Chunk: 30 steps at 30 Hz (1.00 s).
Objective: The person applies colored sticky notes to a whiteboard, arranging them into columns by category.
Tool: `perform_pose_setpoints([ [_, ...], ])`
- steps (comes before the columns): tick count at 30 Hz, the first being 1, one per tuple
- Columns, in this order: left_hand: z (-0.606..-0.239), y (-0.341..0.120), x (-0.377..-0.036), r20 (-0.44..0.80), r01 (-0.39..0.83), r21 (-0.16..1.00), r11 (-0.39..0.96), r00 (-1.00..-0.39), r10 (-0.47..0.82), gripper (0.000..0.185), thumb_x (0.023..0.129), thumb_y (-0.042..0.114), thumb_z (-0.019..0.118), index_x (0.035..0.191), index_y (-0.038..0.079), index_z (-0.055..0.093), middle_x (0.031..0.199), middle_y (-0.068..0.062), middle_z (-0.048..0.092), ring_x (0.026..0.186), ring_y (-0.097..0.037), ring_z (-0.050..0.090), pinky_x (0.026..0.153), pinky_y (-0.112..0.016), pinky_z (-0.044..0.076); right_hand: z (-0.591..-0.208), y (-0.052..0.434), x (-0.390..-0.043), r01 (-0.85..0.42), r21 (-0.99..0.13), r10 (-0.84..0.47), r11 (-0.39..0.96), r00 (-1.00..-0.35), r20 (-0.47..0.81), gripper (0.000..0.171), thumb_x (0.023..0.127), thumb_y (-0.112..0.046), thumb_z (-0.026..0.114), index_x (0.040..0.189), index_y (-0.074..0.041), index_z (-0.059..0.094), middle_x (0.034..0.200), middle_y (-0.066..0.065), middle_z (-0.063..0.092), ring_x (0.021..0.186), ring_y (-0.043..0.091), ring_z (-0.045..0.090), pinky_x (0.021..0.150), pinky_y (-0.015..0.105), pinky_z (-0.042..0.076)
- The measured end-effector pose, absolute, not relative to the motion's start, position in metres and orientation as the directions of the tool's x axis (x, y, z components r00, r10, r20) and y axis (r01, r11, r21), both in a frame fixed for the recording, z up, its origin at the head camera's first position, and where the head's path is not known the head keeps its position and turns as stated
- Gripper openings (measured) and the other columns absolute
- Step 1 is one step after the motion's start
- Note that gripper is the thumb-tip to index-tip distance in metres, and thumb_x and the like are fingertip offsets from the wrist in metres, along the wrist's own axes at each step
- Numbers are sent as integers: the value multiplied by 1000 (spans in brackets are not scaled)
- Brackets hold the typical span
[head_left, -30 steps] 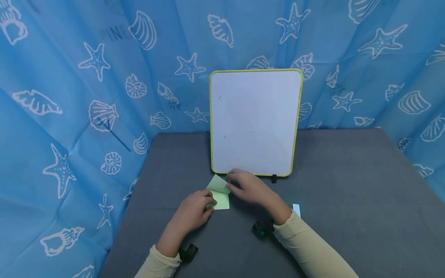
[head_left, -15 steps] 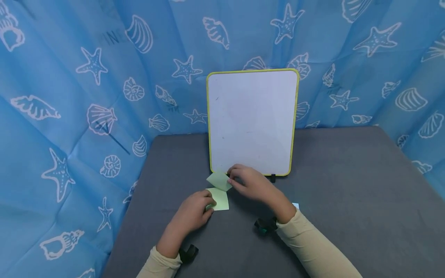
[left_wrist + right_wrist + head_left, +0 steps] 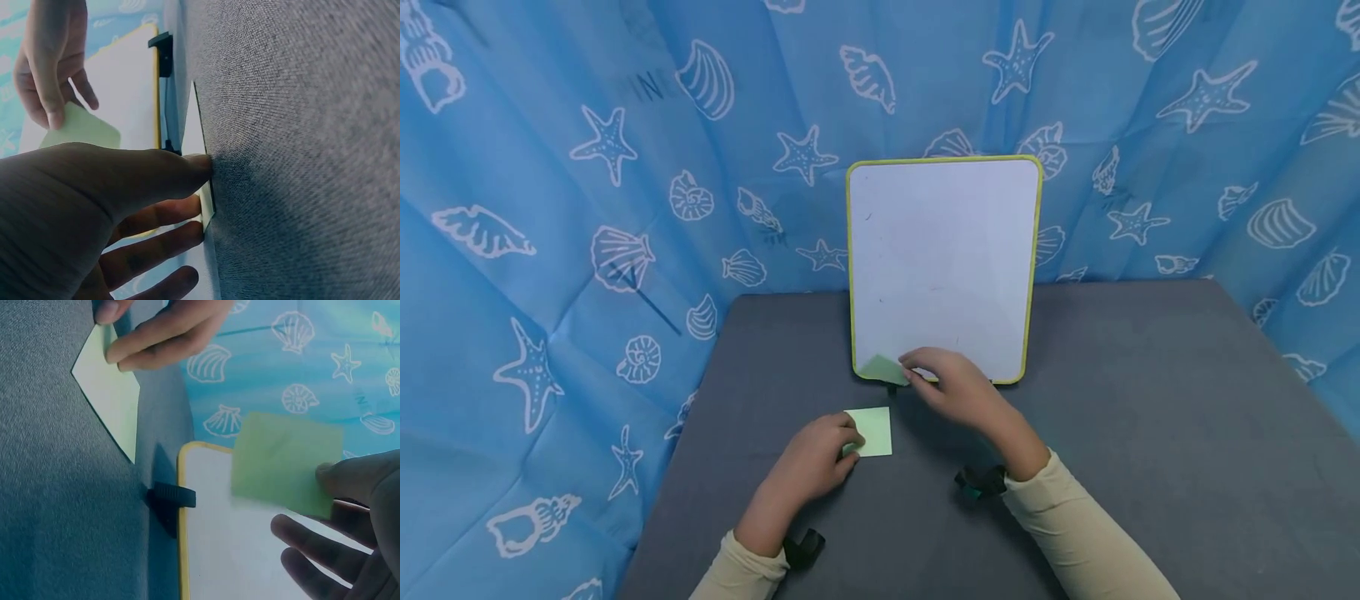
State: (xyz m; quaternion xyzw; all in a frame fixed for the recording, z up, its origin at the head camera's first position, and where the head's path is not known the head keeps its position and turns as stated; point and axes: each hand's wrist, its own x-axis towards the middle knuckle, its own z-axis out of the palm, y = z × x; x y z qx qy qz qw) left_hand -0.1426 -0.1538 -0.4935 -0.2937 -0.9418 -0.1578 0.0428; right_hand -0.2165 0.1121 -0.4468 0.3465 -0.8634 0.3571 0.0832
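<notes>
One note [image 3: 883, 369] peeled off pad [image 3: 872, 432], pinched in right hand [image 3: 958, 392] at whiteboard [image 3: 943, 267] lower left corner, not yet stuck. Left hand [image 3: 812, 462] presses pad, just before whiteboard.

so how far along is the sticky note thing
Done: one green note is peeled off the pad, which the left hand pins to the table. In hand: the right hand pinches that note near the whiteboard's lower edge. Left: pressing it on; the board shows no notes.
</notes>
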Motion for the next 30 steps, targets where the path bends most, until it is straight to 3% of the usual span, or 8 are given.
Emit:
perform_pose_setpoints([
  [8,-492,-155,-143,178,565,277,777,-825,536,14,90,13,86,104,12,83,100,-2,69,87,-18,68,78,-35,59,-443,120,-220,-691,-530,-492,492,-723,486,20,101,-9,72,119,-6,79,121,11,79,111,28,76,89,47,62],
  [16,-493,-155,-145,149,557,274,784,-830,537,18,93,27,84,108,16,82,100,1,66,80,-13,58,72,-31,53,-443,124,-222,-733,-473,-406,489,-671,620,20,98,-6,75,117,-5,80,116,11,80,105,26,78,86,45,64],
  [30,-492,-155,-145,150,561,289,776,-827,542,19,95,24,82,110,13,80,99,-3,66,81,-14,55,71,-32,50,-434,134,-231,-751,-433,-313,498,-621,718,15,94,-1,78,108,-3,81,103,12,81,94,26,77,80,46,64],
])
